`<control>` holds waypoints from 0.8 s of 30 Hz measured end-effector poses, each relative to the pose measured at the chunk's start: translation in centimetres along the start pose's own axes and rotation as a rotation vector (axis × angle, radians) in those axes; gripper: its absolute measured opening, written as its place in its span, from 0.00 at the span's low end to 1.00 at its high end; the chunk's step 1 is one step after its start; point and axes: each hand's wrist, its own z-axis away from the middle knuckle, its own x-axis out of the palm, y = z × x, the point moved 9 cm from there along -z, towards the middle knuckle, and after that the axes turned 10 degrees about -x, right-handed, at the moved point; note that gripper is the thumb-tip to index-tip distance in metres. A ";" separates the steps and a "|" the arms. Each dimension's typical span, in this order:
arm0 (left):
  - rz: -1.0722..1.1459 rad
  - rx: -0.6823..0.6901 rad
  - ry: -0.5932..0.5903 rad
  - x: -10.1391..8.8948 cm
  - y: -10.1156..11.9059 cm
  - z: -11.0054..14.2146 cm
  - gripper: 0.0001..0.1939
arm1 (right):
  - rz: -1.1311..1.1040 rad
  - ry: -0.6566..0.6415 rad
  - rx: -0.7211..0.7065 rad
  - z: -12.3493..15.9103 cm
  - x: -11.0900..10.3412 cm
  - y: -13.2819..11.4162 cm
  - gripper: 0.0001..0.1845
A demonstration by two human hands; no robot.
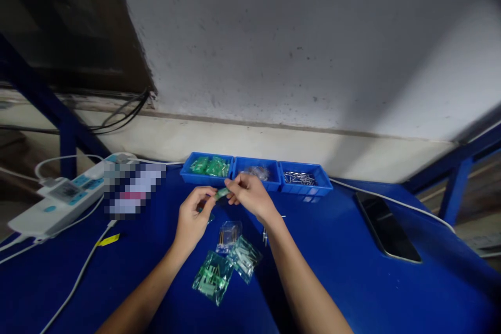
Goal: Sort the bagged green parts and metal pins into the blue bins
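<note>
Two hands work together on one small green-tinted plastic packet (222, 193), which is in front of the row of blue bins. The left hand (194, 214) grasps its near end between thumb and fingertips; the right hand (249, 193) seems to pinch the other end, with its remaining fingers curled. What is inside this packet is too small to tell.

I judge the step in hand to be a fine handling of the packet's edge, perhaps closing or straightening it. The next move, in my opinion, calls for a light and steady pinch from both sides, so that the contents do not slip out.

About the pose: the left forearm comes from seven o'clock of the packet, the right one from five o'clock. Both wrists are bent slightly inward, and the fingertips nearly meet.

Seen from the packet, the bin of green packets (206, 179) stands at eleven o'clock, the middle bin (271, 186) at two and the bin of metal pins (307, 189) near three. Three filled packets (245, 258) lie on the worktop (332, 271) toward six o'clock, overlapping or close together.
</note>
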 end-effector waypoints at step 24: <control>0.247 -0.255 -0.011 0.3 -1.9 0.1 0.10 | 0.214 0.041 -0.238 0.0 0.1 -2.3 0.16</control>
